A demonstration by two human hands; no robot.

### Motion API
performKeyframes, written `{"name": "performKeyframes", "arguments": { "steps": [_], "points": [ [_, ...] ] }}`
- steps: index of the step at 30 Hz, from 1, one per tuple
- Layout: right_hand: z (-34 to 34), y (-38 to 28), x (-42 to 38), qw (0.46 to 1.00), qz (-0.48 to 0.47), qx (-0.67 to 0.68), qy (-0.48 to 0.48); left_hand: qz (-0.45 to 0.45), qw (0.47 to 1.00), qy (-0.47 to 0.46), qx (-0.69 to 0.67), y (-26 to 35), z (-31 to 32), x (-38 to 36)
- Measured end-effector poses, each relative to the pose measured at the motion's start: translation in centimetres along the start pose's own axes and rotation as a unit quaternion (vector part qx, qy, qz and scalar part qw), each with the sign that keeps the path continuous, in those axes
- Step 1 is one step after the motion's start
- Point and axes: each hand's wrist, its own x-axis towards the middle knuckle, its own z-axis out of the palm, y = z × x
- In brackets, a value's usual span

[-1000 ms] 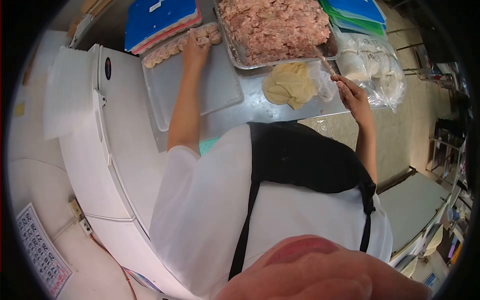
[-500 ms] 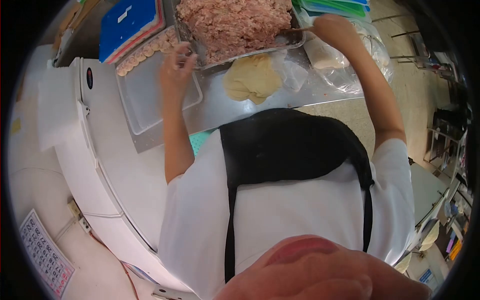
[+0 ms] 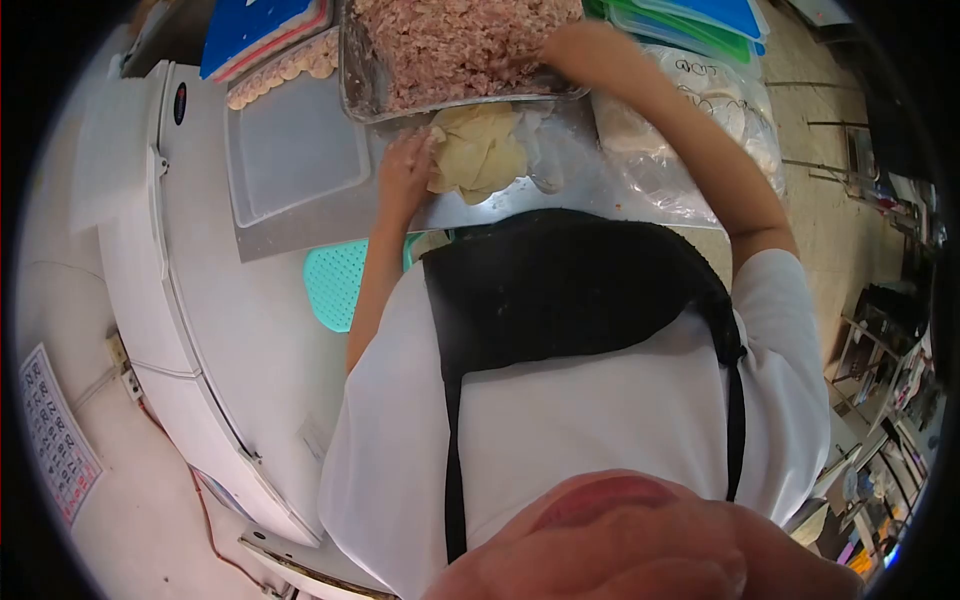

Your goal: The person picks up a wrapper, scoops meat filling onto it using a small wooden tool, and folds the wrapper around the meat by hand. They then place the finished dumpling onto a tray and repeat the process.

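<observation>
My left hand (image 3: 408, 170) is at the left edge of a loose pile of thin, pale yellow dough wrappers (image 3: 482, 155), its fingertips closed on the edge of a wrapper. My right hand (image 3: 590, 58) is closed over the right side of a metal tray (image 3: 470, 108) heaped with pinkish minced meat (image 3: 460, 45). The thin wooden stick it grips is mostly hidden by the hand now. Left of the meat stands a shallow white plastic tray (image 3: 300, 165), with a row of filled dumplings (image 3: 290, 72) along its far end.
Blue-lidded stacked trays (image 3: 262, 35) stand at the back left, and green and blue lids (image 3: 690, 28) at the back right. A clear plastic bag (image 3: 690, 125) with pale contents lies right of the wrappers. A white refrigerator (image 3: 240, 300) is on my left, with a turquoise perforated stool (image 3: 335, 285) beside it.
My left hand has moved from the dumpling row down and right to the wrappers. My right hand has shifted left, further over the meat. The whole view has shifted slightly.
</observation>
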Motion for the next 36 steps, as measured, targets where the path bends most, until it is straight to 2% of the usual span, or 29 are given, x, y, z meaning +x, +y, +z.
{"name": "performKeyframes", "arguments": {
  "steps": [1,2,5,6,7,8,9,11,13,14,17,18,20,21,22,23,25,26,29,32,35,36],
  "points": [
    [1.4,-0.7,0.1,0.998,-0.024,0.035,0.049,-0.002,1.000,0.024,0.007,0.4,-0.8,0.0],
    [1.0,-3.0,0.1,0.999,-0.042,0.002,0.016,-0.005,0.999,0.048,0.014,1.1,-1.5,0.1],
    [-1.2,-2.1,0.3,0.998,-0.060,-0.018,-0.007,-0.200,0.970,0.012,-0.140,3.6,-4.4,1.2],
    [-3.4,-1.8,1.5,0.992,0.051,-0.027,-0.112,-0.237,0.919,0.040,-0.312,3.9,-5.1,1.6],
    [-3.5,-1.3,2.3,0.989,0.062,-0.036,-0.128,-0.264,0.837,0.068,-0.475,4.0,-5.7,2.0],
    [-3.2,-0.4,3.3,0.986,0.072,-0.047,-0.145,-0.280,0.725,0.095,-0.622,3.8,-6.0,2.2],
    [-2.9,-0.1,3.9,0.982,0.084,-0.057,-0.162,-0.270,0.708,0.107,-0.644,3.0,-6.0,2.1],
    [-0.7,-2.9,3.0,0.993,0.037,-0.055,-0.099,-0.246,0.671,0.130,-0.687,1.3,-6.0,2.0],
    [0.5,-5.2,2.4,0.998,-0.035,-0.020,-0.045,-0.244,0.759,0.132,-0.589,1.3,-6.9,2.2],
    [0.6,-4.3,2.2,0.998,-0.043,-0.038,-0.009,-0.243,0.798,0.131,-0.535,1.3,-7.5,2.1],
    [-2.3,-1.9,3.8,0.986,0.032,-0.057,-0.156,-0.172,0.707,0.090,-0.680,1.4,-10.4,2.6],
    [-2.5,-2.3,4.2,0.984,0.072,-0.070,-0.148,-0.168,0.676,0.085,-0.713,1.6,-11.2,2.9],
    [0.5,-5.2,3.3,0.994,0.025,-0.047,-0.092,-0.161,0.610,0.071,-0.773,1.9,-12.5,3.2],
    [1.4,-6.4,3.3,0.997,0.001,-0.038,-0.061,-0.160,0.640,0.084,-0.747,0.7,-12.6,3.3],
    [0.9,-7.0,3.5,0.999,0.011,-0.013,-0.031,-0.160,0.668,0.095,-0.720,-0.8,-12.4,3.3],
    [0.9,-6.7,4.1,0.998,0.050,0.012,-0.043,-0.160,0.696,0.106,-0.692,-2.1,-12.3,3.3],
    [0.4,-6.5,5.4,0.987,0.130,0.064,-0.069,-0.130,0.660,0.074,-0.736,-2.6,-13.1,3.6],
    [-0.1,-6.4,6.0,0.988,0.129,0.041,-0.069,-0.113,0.641,0.059,-0.757,-2.7,-13.4,3.9],
    [1.0,-6.6,9.3,0.981,0.122,-0.034,-0.147,-0.093,0.581,-0.013,-0.808,-1.5,-15.2,4.7],
    [5.2,-9.2,9.3,0.996,0.032,0.036,-0.073,-0.196,0.629,0.061,-0.750,-3.1,-14.8,5.0],
    [3.6,-9.3,8.7,0.970,0.161,0.159,-0.085,-0.229,0.839,0.032,-0.493,-3.6,-14.2,5.2],
    [3.2,-8.4,8.2,0.959,0.156,0.212,-0.102,-0.235,0.796,0.038,-0.556,-3.5,-14.1,5.6]
  ]
}}
